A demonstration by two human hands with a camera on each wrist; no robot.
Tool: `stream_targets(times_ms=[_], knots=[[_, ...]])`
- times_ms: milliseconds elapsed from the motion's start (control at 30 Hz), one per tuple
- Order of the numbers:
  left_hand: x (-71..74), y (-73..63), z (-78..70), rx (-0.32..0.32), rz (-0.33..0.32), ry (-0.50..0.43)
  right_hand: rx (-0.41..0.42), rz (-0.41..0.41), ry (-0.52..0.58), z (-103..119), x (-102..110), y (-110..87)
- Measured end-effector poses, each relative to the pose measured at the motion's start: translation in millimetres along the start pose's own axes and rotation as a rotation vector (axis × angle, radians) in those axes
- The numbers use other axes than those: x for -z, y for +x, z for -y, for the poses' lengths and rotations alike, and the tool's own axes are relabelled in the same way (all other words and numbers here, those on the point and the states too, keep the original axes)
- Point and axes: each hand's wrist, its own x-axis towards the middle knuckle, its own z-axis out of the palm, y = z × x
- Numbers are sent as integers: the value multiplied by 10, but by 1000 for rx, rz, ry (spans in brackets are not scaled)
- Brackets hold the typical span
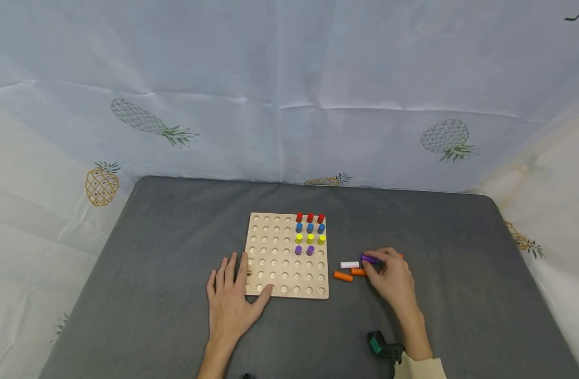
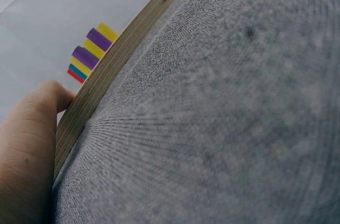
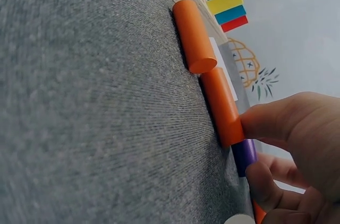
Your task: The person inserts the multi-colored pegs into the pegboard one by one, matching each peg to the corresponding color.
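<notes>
A square wooden pegboard (image 1: 284, 267) with rows of round holes lies on the table. My left hand (image 1: 232, 310) rests at its near left corner, fingers straight along the left side and thumb on the front edge. To the right of the board, my right hand (image 1: 392, 279) pinches a purple peg (image 1: 369, 259) between thumb and fingers, low over the cloth. In the right wrist view, the purple peg (image 3: 244, 157) is partly hidden behind an orange peg (image 3: 222, 106). Beside that hand lie a white peg (image 1: 349, 265) and another orange peg (image 1: 343, 276).
Standing in the board's far right part are red pegs (image 1: 310, 217), blue pegs (image 1: 310, 228), yellow pegs (image 1: 310, 238) and two purple pegs (image 1: 298, 250). A black and green device (image 1: 383, 346) is by the right wrist. A pineapple-print curtain (image 1: 280, 142) hangs behind the grey table (image 1: 166, 263).
</notes>
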Motion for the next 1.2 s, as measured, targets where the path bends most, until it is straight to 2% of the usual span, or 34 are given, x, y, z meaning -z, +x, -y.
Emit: stream_targets(times_ms=[300,633,1200], knots=[[-3,1,4,-2,-3,3,-17,39,-8,4,-15,41],[1,6,-3,-2,-5,4,-10,30,-8,-5,-20,38],[-6,0,3,11,15,0,46,-85,76,22,-9,14]])
